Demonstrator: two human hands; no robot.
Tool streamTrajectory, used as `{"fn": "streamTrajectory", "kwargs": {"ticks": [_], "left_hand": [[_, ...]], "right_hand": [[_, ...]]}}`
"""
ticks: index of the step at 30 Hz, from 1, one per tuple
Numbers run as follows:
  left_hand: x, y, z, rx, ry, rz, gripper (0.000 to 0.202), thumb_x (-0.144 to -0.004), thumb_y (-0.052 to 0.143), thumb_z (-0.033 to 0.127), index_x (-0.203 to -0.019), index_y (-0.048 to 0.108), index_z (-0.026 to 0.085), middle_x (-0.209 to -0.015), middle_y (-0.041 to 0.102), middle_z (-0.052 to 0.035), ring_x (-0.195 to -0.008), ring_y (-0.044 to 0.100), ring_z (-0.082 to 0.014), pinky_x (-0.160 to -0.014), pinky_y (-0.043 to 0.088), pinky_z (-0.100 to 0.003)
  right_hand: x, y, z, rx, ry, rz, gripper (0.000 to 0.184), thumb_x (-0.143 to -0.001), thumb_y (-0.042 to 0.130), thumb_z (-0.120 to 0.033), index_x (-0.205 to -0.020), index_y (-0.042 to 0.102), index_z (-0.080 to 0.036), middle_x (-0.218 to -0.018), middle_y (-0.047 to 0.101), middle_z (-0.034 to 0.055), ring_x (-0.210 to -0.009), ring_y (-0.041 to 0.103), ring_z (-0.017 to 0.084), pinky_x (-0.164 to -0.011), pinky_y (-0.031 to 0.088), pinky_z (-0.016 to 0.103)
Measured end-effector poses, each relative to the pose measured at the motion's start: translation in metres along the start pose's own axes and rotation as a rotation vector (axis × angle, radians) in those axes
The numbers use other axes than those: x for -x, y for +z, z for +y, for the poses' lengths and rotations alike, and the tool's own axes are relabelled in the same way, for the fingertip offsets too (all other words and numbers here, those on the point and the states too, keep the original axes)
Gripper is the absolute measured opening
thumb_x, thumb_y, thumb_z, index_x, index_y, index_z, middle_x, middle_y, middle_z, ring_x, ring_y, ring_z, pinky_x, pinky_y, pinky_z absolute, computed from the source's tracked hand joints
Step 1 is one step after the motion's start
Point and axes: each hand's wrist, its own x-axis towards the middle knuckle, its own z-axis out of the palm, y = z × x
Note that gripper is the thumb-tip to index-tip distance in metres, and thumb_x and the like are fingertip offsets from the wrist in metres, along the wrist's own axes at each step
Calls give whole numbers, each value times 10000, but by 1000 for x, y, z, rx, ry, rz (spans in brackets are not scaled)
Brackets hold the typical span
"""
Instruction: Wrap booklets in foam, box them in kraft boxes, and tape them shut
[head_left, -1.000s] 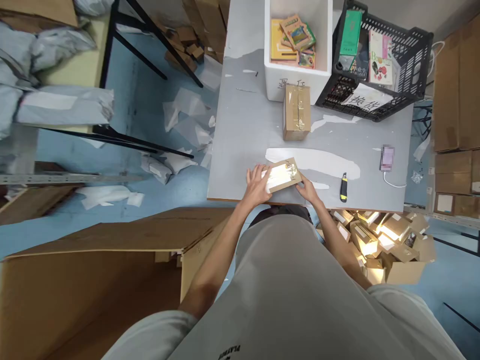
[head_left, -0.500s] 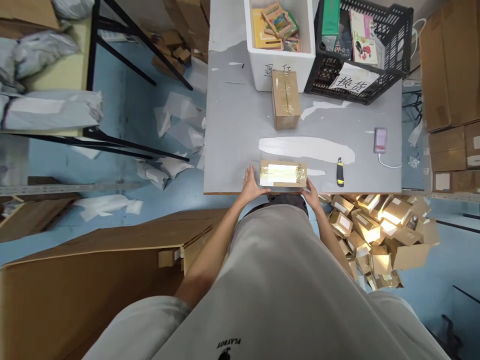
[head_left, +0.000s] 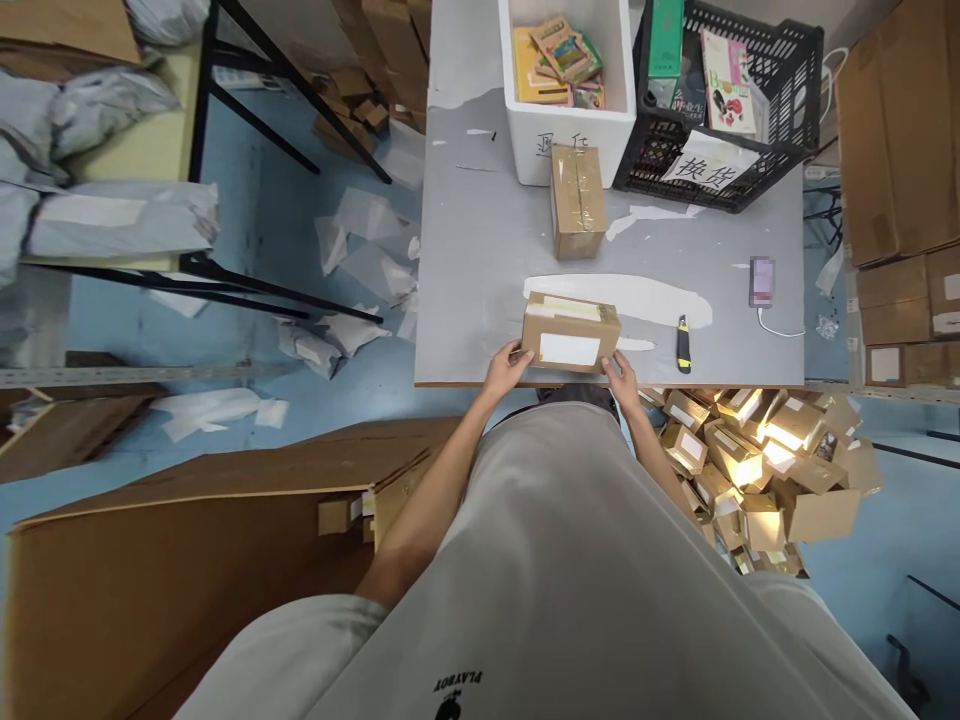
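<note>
A small taped cardboard box (head_left: 571,330) is at the front edge of the grey table, tilted so that a white label on its near side shows. My left hand (head_left: 506,368) grips its left end, thumb on the front face and fingers behind. At the lower right corner, my right hand (head_left: 621,380) holds the box with its thumb on the front. Right of the box lies a black and yellow utility knife (head_left: 683,345). Farther back stands a second taped cardboard box (head_left: 577,203), upright against a white bin.
The white bin (head_left: 570,120) holds small colourful boxes; a black crate (head_left: 720,165) beside it holds books. A phone (head_left: 762,282) with a cable lies on the table (head_left: 472,270) at right. Cardboard boxes (head_left: 750,460) are heaped on the floor at right, a large carton (head_left: 187,580) stands at left.
The box has been tipped, bringing its labelled side into view. My left hand has closed from spread fingers onto its left end, and my right hand keeps hold at the right.
</note>
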Motion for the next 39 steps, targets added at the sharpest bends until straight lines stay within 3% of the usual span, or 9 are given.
{"fn": "streamTrajectory", "kwargs": {"ticks": [3,7,12,17,20,24,29,34,39], "left_hand": [[-2,-6,-1,-22,-13,14,548,-965,734,465,-1416,737,154,-1506,756,-182,-1283,786,-302,-1194,598,-465],[-3,-7,-9,-91,-89,46,470,-989,731,479,-1334,790,165,-1378,818,-169,-1224,803,-307,-1185,593,-458],[4,-11,-24,-63,-158,92,465,-1105,506,460,-1332,784,164,-1434,794,-187,-1196,825,-307,-1165,608,-501],[12,-14,-29,-60,-146,106,395,-997,609,367,-1278,821,188,-1415,814,-155,-1336,768,-310,-1254,553,-513],[14,-11,-25,-48,-103,98,353,-914,695,334,-1211,850,219,-1319,855,-114,-1346,762,-317,-1286,533,-532],[18,-9,-15,-42,-68,124,343,-904,739,364,-1182,849,196,-1259,862,-141,-1268,796,-338,-1251,572,-554],[29,-13,10,-23,74,170,402,-961,693,361,-1293,827,178,-1380,810,-138,-1297,779,-298,-1240,593,-475],[32,-16,32,-31,148,229,438,-1031,681,398,-1389,805,178,-1397,763,-132,-1321,755,-281,-1223,605,-442],[21,-18,20,-32,115,221,405,-1014,729,386,-1344,822,170,-1376,785,-141,-1300,765,-298,-1207,613,-454]], "right_hand": [[-8,-1,-7,-46,76,-15,747,-1017,615,-754,-1443,778,-163,-1619,695,184,-1585,577,340,-1377,393,593],[-14,3,-8,-85,114,-73,735,-1029,597,-747,-1420,792,-156,-1568,738,171,-1535,632,344,-1341,453,577],[-6,3,7,-109,185,-1,727,-1083,484,-710,-1390,798,-131,-1534,755,199,-1501,664,345,-1314,478,594],[9,1,17,-76,195,-4,667,-1066,511,-679,-1305,828,-144,-1457,798,205,-1413,718,349,-1290,494,613],[13,7,15,-70,179,-23,634,-1053,537,-644,-1338,818,-151,-1427,815,187,-1387,732,327,-1275,514,597],[11,12,4,-56,177,2,666,-1039,553,-616,-1371,803,-96,-1463,783,241,-1447,692,362,-1292,493,604],[3,-6,-24,-53,50,75,634,-1054,573,-610,-1422,800,-147,-1466,780,192,-1434,684,350,-1275,518,561],[-4,-21,-47,-74,-13,108,676,-1035,615,-656,-1410,823,-134,-1391,780,198,-1362,698,359,-1136,613,493],[-2,-15,-41,-59,-23,95,658,-1034,620,-665,-1375,839,-146,-1360,799,189,-1358,701,356,-1195,572,512]]}}
